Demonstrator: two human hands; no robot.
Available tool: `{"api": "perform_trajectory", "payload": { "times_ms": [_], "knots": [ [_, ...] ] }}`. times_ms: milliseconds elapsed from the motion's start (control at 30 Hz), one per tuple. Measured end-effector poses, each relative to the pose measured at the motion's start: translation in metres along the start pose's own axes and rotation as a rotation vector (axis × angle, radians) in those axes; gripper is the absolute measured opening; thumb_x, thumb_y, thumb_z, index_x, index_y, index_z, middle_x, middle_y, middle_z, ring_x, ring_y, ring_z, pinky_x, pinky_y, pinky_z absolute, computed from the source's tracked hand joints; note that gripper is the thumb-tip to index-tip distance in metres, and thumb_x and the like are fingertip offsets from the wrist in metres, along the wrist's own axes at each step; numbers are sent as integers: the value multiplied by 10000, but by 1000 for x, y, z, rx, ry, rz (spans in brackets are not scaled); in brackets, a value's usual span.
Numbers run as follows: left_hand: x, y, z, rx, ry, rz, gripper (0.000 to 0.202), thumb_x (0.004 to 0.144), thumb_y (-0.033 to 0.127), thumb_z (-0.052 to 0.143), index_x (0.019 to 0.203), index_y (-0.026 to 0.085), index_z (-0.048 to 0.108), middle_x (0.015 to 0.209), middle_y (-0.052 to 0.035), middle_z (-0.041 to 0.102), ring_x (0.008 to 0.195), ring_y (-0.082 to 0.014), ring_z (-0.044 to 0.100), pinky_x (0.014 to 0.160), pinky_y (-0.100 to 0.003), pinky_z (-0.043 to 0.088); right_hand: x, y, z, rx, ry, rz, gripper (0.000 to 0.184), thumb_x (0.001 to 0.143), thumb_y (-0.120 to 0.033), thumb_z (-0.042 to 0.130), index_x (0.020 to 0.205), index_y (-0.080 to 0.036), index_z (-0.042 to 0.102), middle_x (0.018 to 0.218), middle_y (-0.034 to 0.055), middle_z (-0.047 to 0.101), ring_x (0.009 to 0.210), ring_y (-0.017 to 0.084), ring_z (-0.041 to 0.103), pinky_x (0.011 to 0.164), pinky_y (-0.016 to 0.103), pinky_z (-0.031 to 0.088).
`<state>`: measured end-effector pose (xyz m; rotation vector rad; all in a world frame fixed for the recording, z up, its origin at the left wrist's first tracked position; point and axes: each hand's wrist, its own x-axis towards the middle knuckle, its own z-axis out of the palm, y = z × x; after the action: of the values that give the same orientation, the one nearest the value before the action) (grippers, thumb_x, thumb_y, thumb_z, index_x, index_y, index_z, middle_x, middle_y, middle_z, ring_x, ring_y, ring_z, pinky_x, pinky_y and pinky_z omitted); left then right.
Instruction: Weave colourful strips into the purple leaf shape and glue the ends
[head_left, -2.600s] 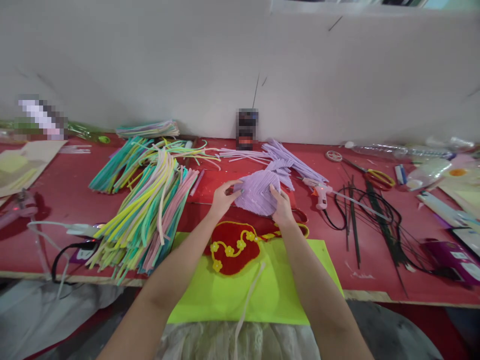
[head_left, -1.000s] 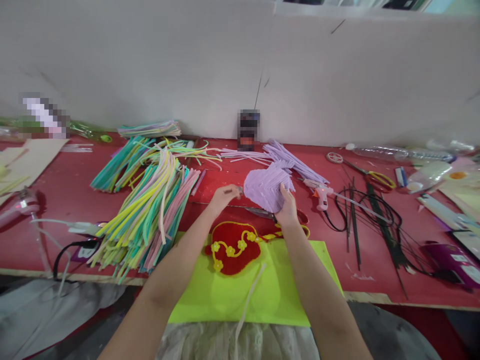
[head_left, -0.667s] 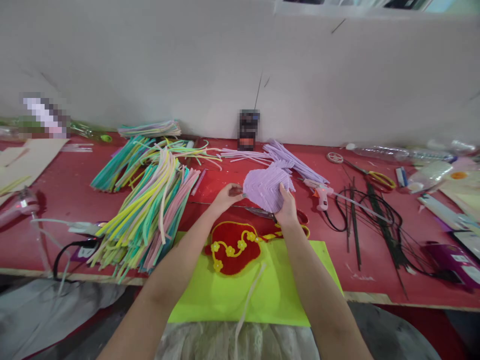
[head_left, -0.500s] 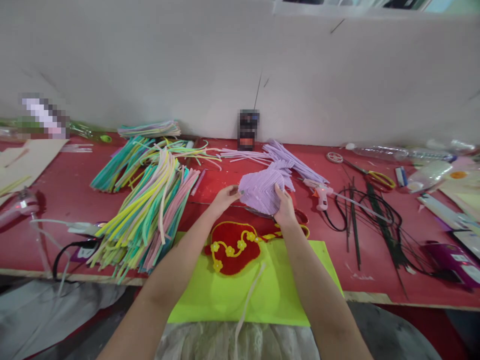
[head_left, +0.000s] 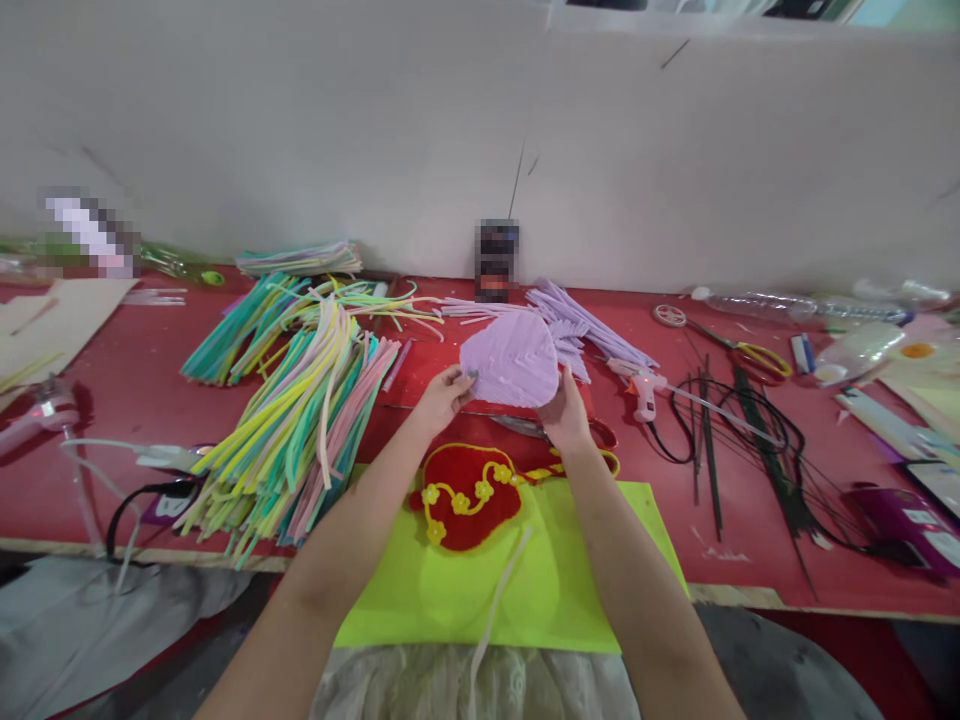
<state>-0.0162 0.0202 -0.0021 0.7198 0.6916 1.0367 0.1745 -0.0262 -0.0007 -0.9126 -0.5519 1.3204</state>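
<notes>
Between my hands, raised over the red table, is a flat lilac leaf-shaped piece [head_left: 511, 360] with slanted ribs, made of pipe cleaners. My left hand [head_left: 444, 395] pinches its left edge. At its lower right edge my right hand [head_left: 564, 412] grips it, the fingers partly behind it. Nearer to me, a red gourd-shaped piece [head_left: 472, 505] with yellow trim and small yellow flowers lies on a lime-green sheet [head_left: 585, 580]. Scissors [head_left: 604, 433] lie partly hidden under the right hand. Behind the held piece are a smaller lilac ribbed piece [head_left: 571, 345] and loose lilac pipe cleaners [head_left: 600, 325].
A large heap of coloured pipe cleaners [head_left: 300, 420] lies to the left. To the right are a pink glue gun [head_left: 645, 390] with its cord, yellow-handled scissors [head_left: 757, 360] and dark green stems [head_left: 772, 460]. A pixelated upright object [head_left: 496, 260] stands against the wall.
The lilac piece has shifted left and slightly up, and it has turned so that its face is seen more broadly. Both hands have kept hold of it. Things on the table have not moved.
</notes>
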Motion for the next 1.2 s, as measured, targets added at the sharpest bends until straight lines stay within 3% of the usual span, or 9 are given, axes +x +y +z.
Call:
{"api": "perform_trajectory", "payload": {
  "times_ms": [100,367,533,733,833,933,1067,1200],
  "knots": [
    [-1,4,2,-87,20,32,296,573,177,775,809,161,597,721,41,646,623,-58,600,651,-182,495,1,-1,-3,-26,-24,3,371,762,-606,508,895,-281,630,878,-8,699,866,181,649,697,315,538],
    [-1,-3,5,-110,28,0,289,544,44,742,750,150,570,721,42,656,652,-57,621,694,-178,504,-6,0,5,-75,-105,25,363,692,-570,619,877,-259,648,883,7,699,885,195,646,635,289,541],
    [-4,-11,12,-23,-44,-36,403,479,96,790,835,148,608,805,3,680,749,-113,639,795,-266,486,-11,5,10,-210,-62,-32,325,606,-440,739,821,-210,660,850,6,699,785,199,645,614,305,540],
    [-4,-11,11,109,-66,5,499,484,230,817,936,139,628,944,-57,685,895,-194,631,909,-384,435,-7,11,7,-300,-2,-112,323,597,-449,736,779,-190,669,752,-2,687,716,195,638,631,328,542],
    [-1,-11,6,185,-45,-24,458,536,310,791,924,125,631,898,-65,690,794,-186,638,827,-388,474,-6,12,6,-350,8,-94,339,597,-470,725,752,-176,660,707,-1,672,687,195,633,627,329,546],
    [0,-13,5,195,-11,7,448,537,316,789,910,127,628,857,-54,693,747,-171,633,777,-360,492,-7,10,9,-353,-12,-54,380,605,-465,718,867,-197,653,803,-5,685,714,183,638,628,311,551],
    [0,-16,8,142,5,105,462,542,300,789,948,149,629,902,-46,695,814,-177,633,830,-362,477,-9,9,10,-313,-94,25,426,630,-432,714,1003,-249,620,924,-7,692,782,176,649,663,301,550],
    [2,-20,7,207,0,140,428,549,287,786,930,138,658,898,-47,699,855,-184,628,892,-371,439,-7,14,7,-364,-95,-82,346,607,-396,737,881,-194,675,844,8,709,803,195,645,745,336,526]
  ]
}}
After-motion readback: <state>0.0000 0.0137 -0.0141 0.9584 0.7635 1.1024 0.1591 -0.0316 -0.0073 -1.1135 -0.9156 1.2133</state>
